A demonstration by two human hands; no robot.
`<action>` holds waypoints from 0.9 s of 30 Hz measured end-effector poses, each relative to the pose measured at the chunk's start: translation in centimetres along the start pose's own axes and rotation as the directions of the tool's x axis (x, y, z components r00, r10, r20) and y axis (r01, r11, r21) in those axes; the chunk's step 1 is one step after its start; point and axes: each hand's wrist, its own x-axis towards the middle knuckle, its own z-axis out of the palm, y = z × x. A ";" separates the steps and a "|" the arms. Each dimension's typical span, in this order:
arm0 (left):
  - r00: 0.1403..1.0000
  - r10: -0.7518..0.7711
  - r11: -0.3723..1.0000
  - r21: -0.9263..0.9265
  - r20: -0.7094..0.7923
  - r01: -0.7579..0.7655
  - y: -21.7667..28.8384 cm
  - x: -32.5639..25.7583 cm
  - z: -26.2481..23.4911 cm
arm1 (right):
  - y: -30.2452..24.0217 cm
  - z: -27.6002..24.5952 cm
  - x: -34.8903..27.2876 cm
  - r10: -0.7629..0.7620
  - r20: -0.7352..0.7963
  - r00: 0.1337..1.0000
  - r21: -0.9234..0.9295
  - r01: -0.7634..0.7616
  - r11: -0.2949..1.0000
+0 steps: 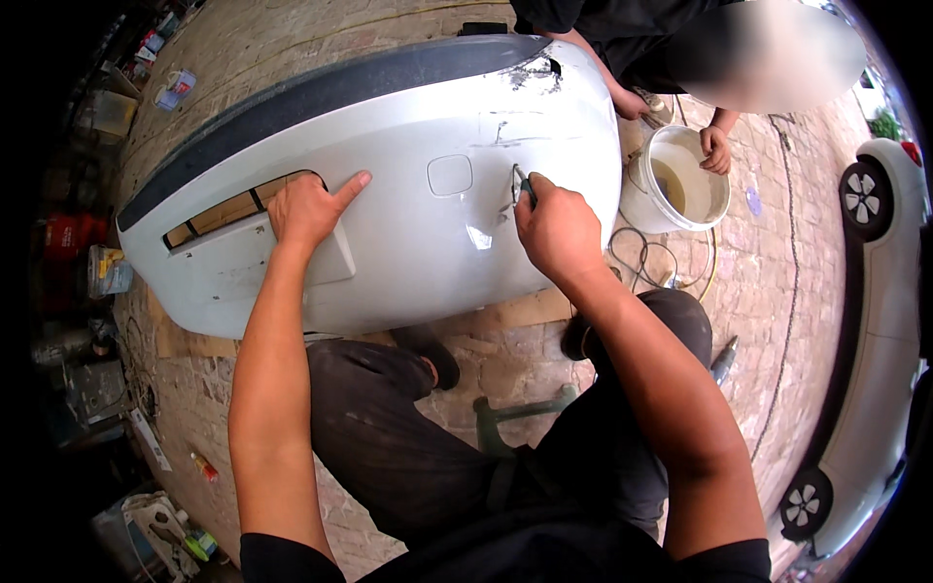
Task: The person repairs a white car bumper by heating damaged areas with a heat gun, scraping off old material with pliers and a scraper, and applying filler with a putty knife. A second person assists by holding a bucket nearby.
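Glossy silver-white car bumper point(408, 185) lies across the brick paving point(505, 364), smooth curved plastic with a matt dark strip point(321, 92) along its far edge and scuffed, cracked paint near the far right corner. Left hand point(309, 209) rests flat on the bumper beside the grille opening, forefinger stretched out, holding nothing. Right hand point(556, 228) is closed around a slim dark tool point(523, 187), tip touching the bumper at a dented spot just right of the small square cap point(450, 175). A sheet of cardboard point(505, 313) shows under the near edge. Beyond, another person's hand point(716, 149) rests on a round white bucket point(675, 180); a white car point(870, 321) stands at the right.
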 end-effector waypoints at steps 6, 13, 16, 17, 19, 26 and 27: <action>0.998 -0.006 0.999 -0.043 0.062 0.009 -0.4 0.1 0.1 | 0.6 -1.1 -1.2 -0.035 0.017 0.999 0.032 0.034 0.999; 0.997 -0.031 0.998 -0.054 0.065 0.034 -0.1 0.2 0.1 | 1.0 -1.7 -3.5 -0.059 0.102 0.993 0.061 0.053 0.997; 0.997 -0.038 0.998 -0.054 0.062 0.041 0.0 0.1 -0.1 | 1.1 -1.2 -3.4 -0.078 0.072 0.994 0.074 0.073 0.995; 0.998 -0.036 0.998 -0.050 0.054 0.038 -0.1 0.0 -0.1 | 1.1 -1.2 -3.3 -0.078 0.068 0.995 0.077 0.072 0.994; 0.998 -0.035 0.998 -0.046 0.050 0.037 0.0 0.1 0.0 | 1.3 -1.1 -3.0 -0.076 0.052 0.996 0.078 0.072 0.994; 1.000 -0.020 0.999 -0.031 0.017 0.020 -0.6 0.3 0.6 | 2.0 -0.7 -2.1 -0.095 0.036 0.995 0.042 0.094 0.995; 0.999 -0.023 0.999 -0.023 0.026 0.024 -0.5 0.3 0.5 | 2.2 -0.6 -2.0 -0.103 0.032 0.994 0.035 0.102 0.994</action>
